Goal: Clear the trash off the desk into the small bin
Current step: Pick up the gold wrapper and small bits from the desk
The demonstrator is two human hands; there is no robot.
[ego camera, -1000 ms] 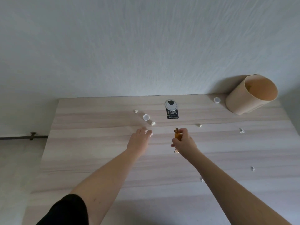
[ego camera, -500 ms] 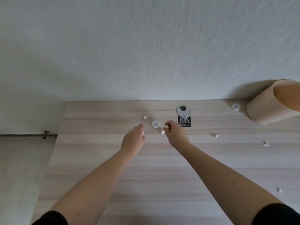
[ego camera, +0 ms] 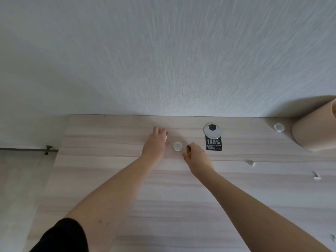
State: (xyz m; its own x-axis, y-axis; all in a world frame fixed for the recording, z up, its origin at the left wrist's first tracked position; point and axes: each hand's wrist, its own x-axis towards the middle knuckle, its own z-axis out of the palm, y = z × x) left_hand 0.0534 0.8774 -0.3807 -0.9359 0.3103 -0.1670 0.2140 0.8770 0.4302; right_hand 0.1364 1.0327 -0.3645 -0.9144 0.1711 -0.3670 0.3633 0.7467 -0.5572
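- Lying flat btwn both hands: round white cap [ego camera: 177, 146], no long axis.
- Left hand [ego camera: 156, 144] pinches white scrap [ego camera: 165, 138].
- Right hand [ego camera: 197, 157] grips amber wrapper [ego camera: 188, 149], upright.

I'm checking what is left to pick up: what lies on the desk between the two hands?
In the head view, a small white cap lies on the desk between the left hand and the right hand, touching neither.

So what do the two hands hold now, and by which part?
Right hand pinches a small amber piece by its lower end. Left hand closes on a white scrap.
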